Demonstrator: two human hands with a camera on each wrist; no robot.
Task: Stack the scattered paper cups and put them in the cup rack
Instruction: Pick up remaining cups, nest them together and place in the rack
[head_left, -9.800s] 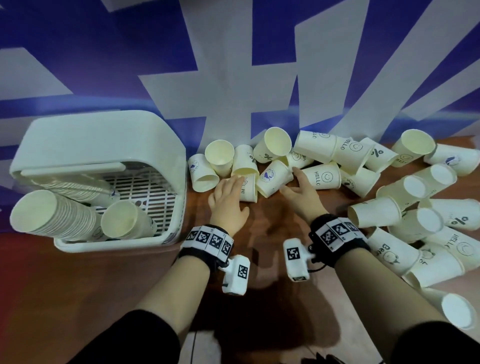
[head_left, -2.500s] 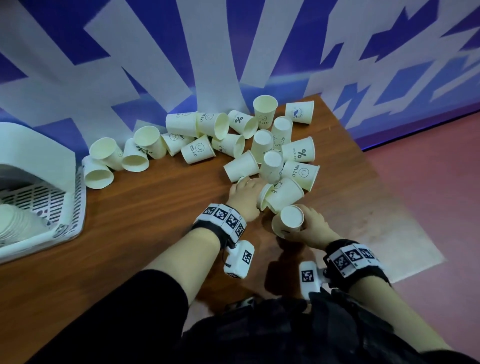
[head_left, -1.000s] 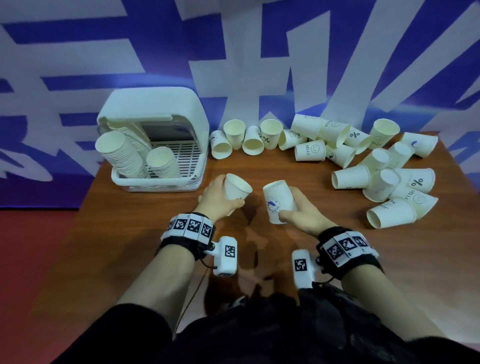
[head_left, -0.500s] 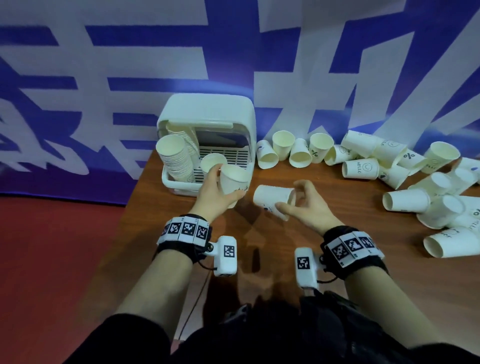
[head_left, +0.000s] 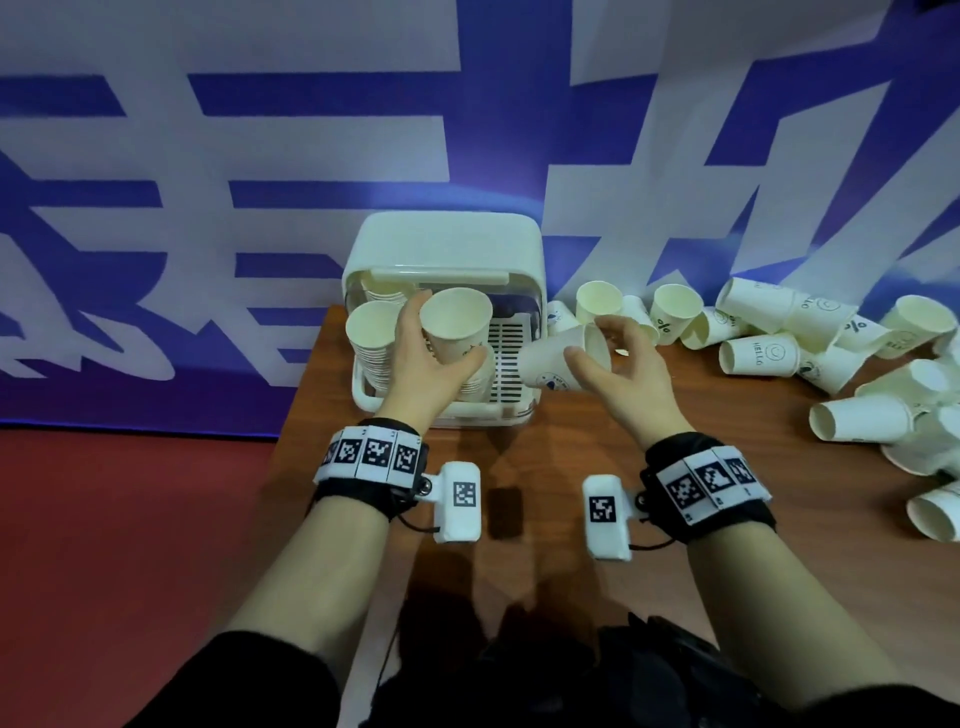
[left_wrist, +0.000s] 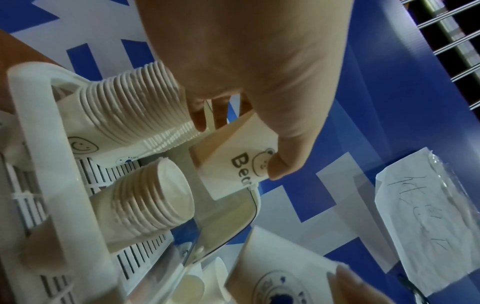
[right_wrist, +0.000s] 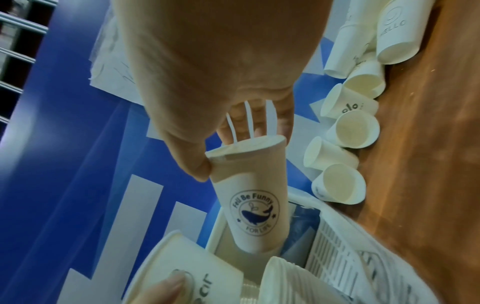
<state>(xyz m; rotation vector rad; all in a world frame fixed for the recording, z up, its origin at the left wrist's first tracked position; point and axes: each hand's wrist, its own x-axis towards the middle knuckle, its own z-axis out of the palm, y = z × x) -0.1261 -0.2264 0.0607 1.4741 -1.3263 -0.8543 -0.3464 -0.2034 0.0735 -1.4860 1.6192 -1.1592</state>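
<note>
Because the cup rack (head_left: 441, 249) already holds nested stacks (head_left: 371, 343), both hands hover at its mouth: the left hand (head_left: 421, 364) grips a bear-print cup (head_left: 457, 325) upright, the right hand (head_left: 618, 374) pinches a whale-print cup (head_left: 558, 358) sideways, probably for nesting; loose cups (head_left: 758, 353) litter the surface (head_left: 727, 467).

Head view looks down over the table (head_left: 779, 509); both wrist views, close, share the cup rack (head_left: 447, 244).

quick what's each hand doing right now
Left hand: grips the bear-print paper cup over the cup rack.
Right hand: pinches the whale-print paper cup.
</note>
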